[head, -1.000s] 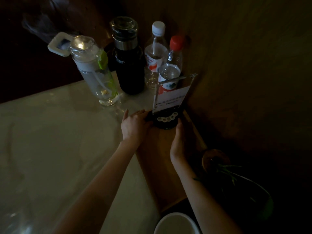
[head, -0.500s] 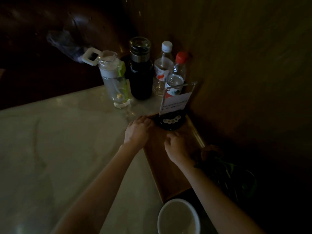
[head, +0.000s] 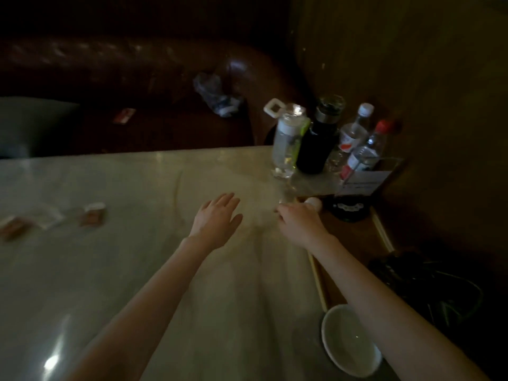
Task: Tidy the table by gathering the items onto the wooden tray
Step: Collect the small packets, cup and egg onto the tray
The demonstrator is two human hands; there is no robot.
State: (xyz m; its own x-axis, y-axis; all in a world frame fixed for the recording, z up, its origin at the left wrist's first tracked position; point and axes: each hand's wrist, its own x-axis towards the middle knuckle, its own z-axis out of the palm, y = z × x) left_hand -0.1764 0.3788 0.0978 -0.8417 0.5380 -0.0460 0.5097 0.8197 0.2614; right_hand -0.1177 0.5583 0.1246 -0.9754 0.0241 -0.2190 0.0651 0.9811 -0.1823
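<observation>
Neither hand is gripping anything that can be made out: the left hand (head: 217,220) is hovering flat over the pale marble table (head: 110,270) with fingers straight and spread, while the right hand (head: 298,221) is sitting at the tray's left edge with fingers curled, and whether it is pinching something is too blurred to tell. Along the table's right side the wooden tray (head: 354,243) is lying lengthwise, brown with a paler raised rim. At its far end a black round stand (head: 349,211) is holding a clear sign card (head: 362,182); its print is unreadable. Beyond it a clear bottle with a white lid (head: 287,144), a black flask (head: 316,147), and two small water bottles (head: 362,155) with red-and-white labels are standing clustered. A white bowl (head: 349,339) is sitting near the tray's near end. Small brown packets (head: 92,215) are lying far left.
</observation>
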